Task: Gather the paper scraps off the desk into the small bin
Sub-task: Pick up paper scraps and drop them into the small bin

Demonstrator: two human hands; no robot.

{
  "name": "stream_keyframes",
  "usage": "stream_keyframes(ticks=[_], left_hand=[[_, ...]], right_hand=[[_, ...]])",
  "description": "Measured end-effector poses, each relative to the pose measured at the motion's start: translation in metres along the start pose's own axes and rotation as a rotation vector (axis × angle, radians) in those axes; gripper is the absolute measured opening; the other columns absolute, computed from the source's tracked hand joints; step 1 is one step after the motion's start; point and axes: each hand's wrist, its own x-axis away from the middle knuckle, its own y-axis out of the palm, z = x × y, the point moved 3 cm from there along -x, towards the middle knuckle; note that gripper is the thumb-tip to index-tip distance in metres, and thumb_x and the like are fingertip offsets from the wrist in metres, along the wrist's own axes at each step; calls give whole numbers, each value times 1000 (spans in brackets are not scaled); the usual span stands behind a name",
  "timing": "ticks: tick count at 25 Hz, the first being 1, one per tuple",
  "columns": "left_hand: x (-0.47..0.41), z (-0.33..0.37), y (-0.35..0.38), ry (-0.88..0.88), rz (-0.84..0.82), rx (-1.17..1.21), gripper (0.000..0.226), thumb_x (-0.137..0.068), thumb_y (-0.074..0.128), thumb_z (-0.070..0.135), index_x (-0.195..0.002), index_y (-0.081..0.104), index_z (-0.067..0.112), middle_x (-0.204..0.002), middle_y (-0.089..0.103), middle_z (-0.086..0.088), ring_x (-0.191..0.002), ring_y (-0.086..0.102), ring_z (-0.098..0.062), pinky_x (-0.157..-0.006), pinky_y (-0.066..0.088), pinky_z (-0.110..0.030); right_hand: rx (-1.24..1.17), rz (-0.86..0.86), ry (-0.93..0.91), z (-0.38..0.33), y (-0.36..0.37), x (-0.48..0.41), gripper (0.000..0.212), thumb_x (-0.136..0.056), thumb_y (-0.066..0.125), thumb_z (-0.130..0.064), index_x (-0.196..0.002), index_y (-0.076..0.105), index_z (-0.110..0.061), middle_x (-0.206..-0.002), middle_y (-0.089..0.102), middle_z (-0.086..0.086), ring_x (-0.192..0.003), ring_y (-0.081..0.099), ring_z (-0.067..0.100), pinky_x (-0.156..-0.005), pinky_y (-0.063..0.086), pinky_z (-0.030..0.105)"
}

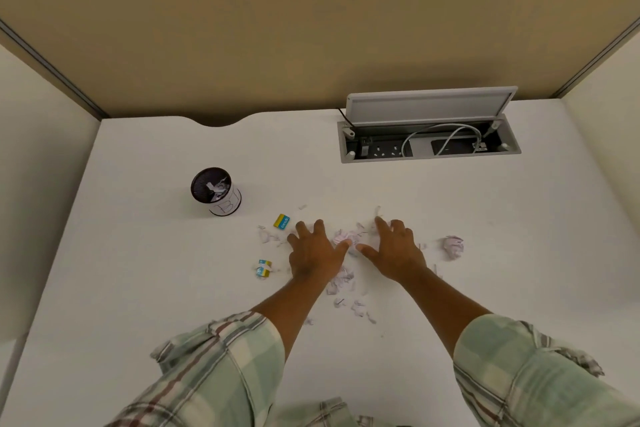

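Small torn paper scraps (343,282) lie scattered over the middle of the white desk (138,288). My left hand (317,253) and my right hand (396,251) rest palm down on the desk with fingers spread, thumbs nearly touching around a little heap of scraps (346,237). Neither hand holds anything that I can see. A crumpled paper ball (453,247) sits to the right of my right hand. The small black mesh bin (216,191) stands upright at the back left, with some paper inside it.
A yellow and blue eraser (282,221) lies left of my left hand, and a torn yellow and blue wrapper (264,269) sits nearer the front. An open cable box (429,142) with sockets and a grey cable is set in the desk's back right. Partition walls surround the desk.
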Motion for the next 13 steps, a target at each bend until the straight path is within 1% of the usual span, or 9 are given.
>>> stream_keyframes(ticks=[2, 3, 6, 8, 10, 12, 13], left_hand=[[-5, 15, 1, -2, 2, -9, 83, -80, 54, 79, -141, 42, 24, -147, 36, -12, -132, 40, -36, -84, 55, -43], [-7, 22, 1, 6, -1, -25, 80, -81, 55, 76, -139, 45, 23, -145, 38, -12, -130, 41, -35, -83, 55, -41], [-10, 36, 4, 69, -7, -131, 62, -89, 60, 61, -136, 51, 21, -141, 43, -12, -125, 46, -32, -86, 58, -35], [-10, 38, 7, 131, -5, -179, 52, -93, 62, 49, -136, 53, 20, -137, 48, -13, -122, 49, -29, -90, 58, -33], [-11, 32, 9, 172, 0, -152, 42, -94, 67, 31, -133, 56, 18, -132, 52, -13, -120, 52, -28, -93, 57, -32], [-12, 23, 8, 177, 14, -56, 38, -92, 69, 11, -129, 62, 15, -128, 55, -13, -118, 56, -27, -95, 56, -31], [-13, 17, 8, 175, 26, 4, 37, -91, 69, 5, -127, 64, 13, -128, 57, -14, -116, 59, -27, -96, 55, -30]], right_hand=[[14, 9, 3, -1, 8, 8, 84, -86, 57, -70, -151, 27, -28, -148, 33, 8, -134, 39, 32, -90, 54, 48], [17, 17, 0, -1, 11, 12, 81, -86, 62, -65, -151, 29, -29, -147, 33, 8, -132, 40, 31, -88, 56, 46], [-1, 48, -20, -1, 21, 22, 61, -91, 69, -39, -143, 40, -28, -145, 38, 9, -126, 47, 30, -86, 59, 41], [-39, 80, -47, -1, 24, 27, 45, -93, 66, -22, -135, 50, -23, -143, 40, 9, -122, 50, 30, -89, 58, 40], [-66, 117, -67, -3, 24, 28, 35, -95, 58, -10, -129, 57, -19, -136, 46, 9, -116, 54, 28, -91, 56, 36], [-65, 156, -85, -7, 24, 29, 30, -97, 52, -7, -124, 63, -16, -127, 53, 9, -107, 59, 25, -90, 56, 32], [-58, 169, -93, -8, 24, 30, 28, -98, 51, -6, -122, 65, -15, -123, 55, 9, -102, 61, 24, -89, 56, 29]])
